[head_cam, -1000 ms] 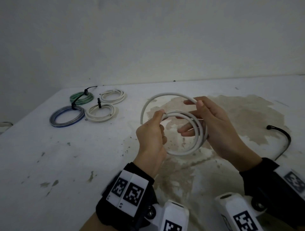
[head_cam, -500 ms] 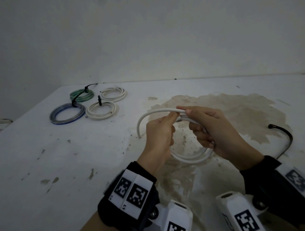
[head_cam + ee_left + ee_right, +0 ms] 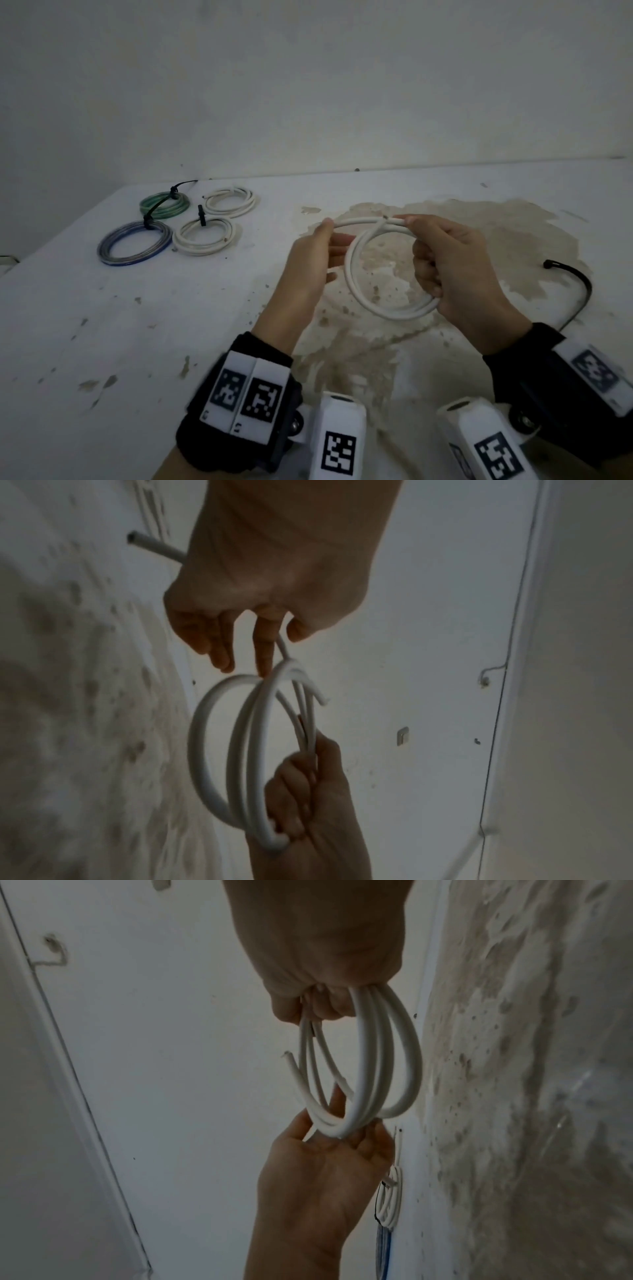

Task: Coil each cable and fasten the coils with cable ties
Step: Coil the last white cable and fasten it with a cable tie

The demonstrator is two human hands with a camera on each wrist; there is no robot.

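A white cable [image 3: 350,274] is wound into a few loops and held in the air above the table [image 3: 102,342]. My right hand [image 3: 423,255] grips the right side of the coil, fingers curled round the loops [image 3: 373,1069] and thumb on the top strand. My left hand [image 3: 328,230] pinches the cable's tail at the coil's top left. In the left wrist view, the cut end [image 3: 137,540] sticks out behind my left hand [image 3: 263,653], whose fingers reach down to the loops [image 3: 240,750]. A black cable tie [image 3: 579,284] lies on the table to the right.
At the back left of the table lie a green coil [image 3: 164,205], a blue coil [image 3: 133,246] and a white coil [image 3: 202,236], each with a black tie, plus another white coil [image 3: 231,202]. A brown stained patch [image 3: 479,233] lies under my hands.
The tail that arched out to the left now runs straight along the top of the coil. The coil has tipped up to face me, and my left hand has shifted left.
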